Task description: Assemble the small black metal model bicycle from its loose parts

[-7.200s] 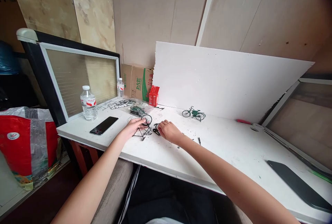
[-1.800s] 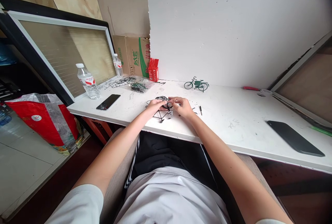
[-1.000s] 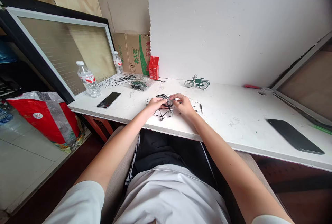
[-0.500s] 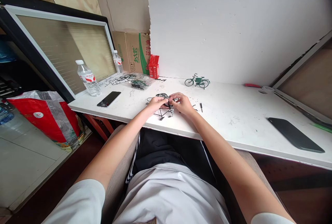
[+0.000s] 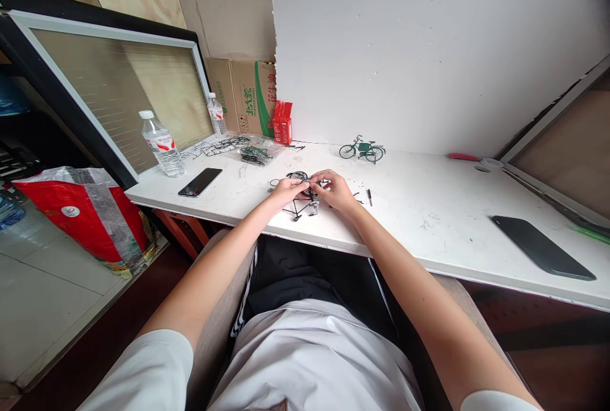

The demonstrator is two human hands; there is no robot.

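My left hand [image 5: 287, 190] and my right hand [image 5: 334, 188] meet near the front of the table, fingers closed in pinches on a small black model bicycle wheel. Its rim is partly hidden by the fingers. Just below the hands lies a black model bicycle frame [image 5: 296, 211] with a silvery part [image 5: 313, 208] at its right end. More small black parts [image 5: 272, 183] lie to the left of my left hand. Behind, a finished-looking green model bicycle [image 5: 362, 149] stands upright on the white table.
A phone [image 5: 200, 181] and a water bottle [image 5: 162, 145] are at the left. Farther back are a bag of parts [image 5: 257, 153], black sprue frames [image 5: 219, 146], a red box [image 5: 283, 124] and a carton [image 5: 248, 96]. A dark slab [image 5: 543, 247] lies right; a small black stick [image 5: 369, 197] lies nearer.
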